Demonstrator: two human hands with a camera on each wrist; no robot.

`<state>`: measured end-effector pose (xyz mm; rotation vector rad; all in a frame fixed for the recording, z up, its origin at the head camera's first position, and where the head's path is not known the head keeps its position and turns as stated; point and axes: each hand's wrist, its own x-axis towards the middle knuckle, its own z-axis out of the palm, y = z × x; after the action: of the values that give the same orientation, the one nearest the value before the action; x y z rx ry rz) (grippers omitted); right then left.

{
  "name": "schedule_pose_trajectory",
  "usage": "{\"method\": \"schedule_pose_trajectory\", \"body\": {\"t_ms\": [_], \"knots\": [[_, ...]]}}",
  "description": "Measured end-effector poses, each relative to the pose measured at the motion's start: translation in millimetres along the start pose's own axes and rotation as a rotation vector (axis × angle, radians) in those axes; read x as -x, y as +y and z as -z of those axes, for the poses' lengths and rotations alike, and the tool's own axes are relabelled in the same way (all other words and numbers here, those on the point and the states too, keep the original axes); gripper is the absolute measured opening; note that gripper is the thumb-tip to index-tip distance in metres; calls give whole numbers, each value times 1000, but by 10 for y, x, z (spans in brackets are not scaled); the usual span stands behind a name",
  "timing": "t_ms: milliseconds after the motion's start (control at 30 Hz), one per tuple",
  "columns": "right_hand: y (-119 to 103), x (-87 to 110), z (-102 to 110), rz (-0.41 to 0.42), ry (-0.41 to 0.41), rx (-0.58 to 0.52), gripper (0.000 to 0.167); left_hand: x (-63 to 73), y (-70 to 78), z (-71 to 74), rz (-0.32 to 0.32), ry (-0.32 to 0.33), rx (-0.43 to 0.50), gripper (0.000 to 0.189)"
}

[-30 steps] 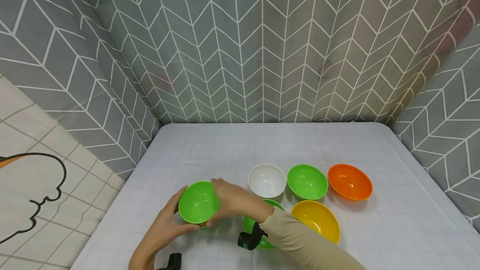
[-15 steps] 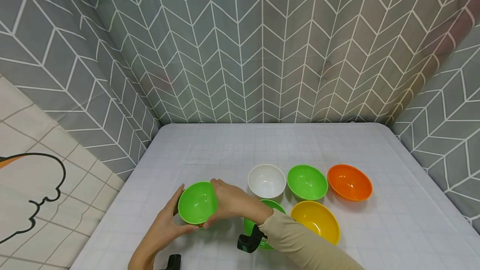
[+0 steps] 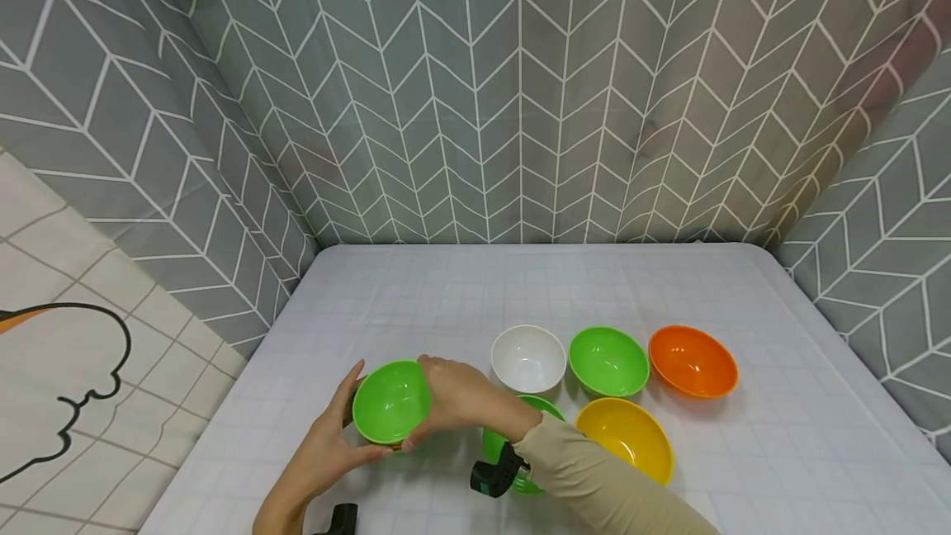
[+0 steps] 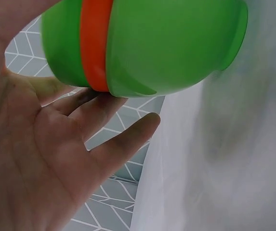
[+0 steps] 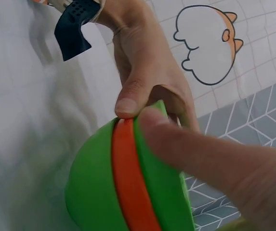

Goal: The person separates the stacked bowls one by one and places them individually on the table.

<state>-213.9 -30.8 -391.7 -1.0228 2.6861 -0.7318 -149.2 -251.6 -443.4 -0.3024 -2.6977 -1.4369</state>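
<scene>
"Was it bright?"
"Yes, soft light everywhere, with small shadows under the bowls right of the hands."
"Anything fuzzy?"
"The cloth beyond the left hand (image 4: 36, 159) looked blurry, and the walls bent at the edges."

I see a table (image 3: 461, 287) covered with a pale grey cloth printed with a faint white grid, reaching back to the chevron-patterned backdrop. Five bowls rest directly on it, all upright, grouped right of centre toward the near side. In the farther row, from left to right, stand a white bowl (image 3: 528, 358), a green bowl (image 3: 609, 361) and an orange bowl (image 3: 693, 361), each just beside the next. In the nearer row I make out a yellow bowl (image 3: 626, 437) and, to its left, a second green bowl (image 3: 496, 446) mostly hidden behind a sleeve.
</scene>
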Motion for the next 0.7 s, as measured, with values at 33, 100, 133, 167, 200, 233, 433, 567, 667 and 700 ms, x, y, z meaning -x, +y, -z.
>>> {"method": "schedule_pose_trajectory", "body": {"t_ms": [33,100,133,167,200,233,433,567,667,700], "knots": [[3,-1,7,5,2,-16,93,1,0,2,-4,1,-1,120],[7,-2,18,16,5,-51,90,3,-3,5,-10,2,-2,119],[10,-4,21,19,5,-67,89,3,-4,6,-15,2,-3,119],[13,-3,23,21,5,-77,89,3,-5,7,-18,2,-3,119],[16,-3,24,25,7,-83,90,3,-5,6,-17,2,-3,119],[20,-3,23,28,8,-89,90,2,-5,6,-14,2,-3,119],[38,-1,21,52,28,-92,90,-4,10,-7,18,-5,-4,120],[31,25,62,24,37,-93,92,-1,19,-12,30,-7,10,119],[7,60,125,4,52,-102,93,3,28,-12,43,-6,17,118],[1,72,149,8,58,-110,91,2,32,-12,51,-5,20,117]]}}
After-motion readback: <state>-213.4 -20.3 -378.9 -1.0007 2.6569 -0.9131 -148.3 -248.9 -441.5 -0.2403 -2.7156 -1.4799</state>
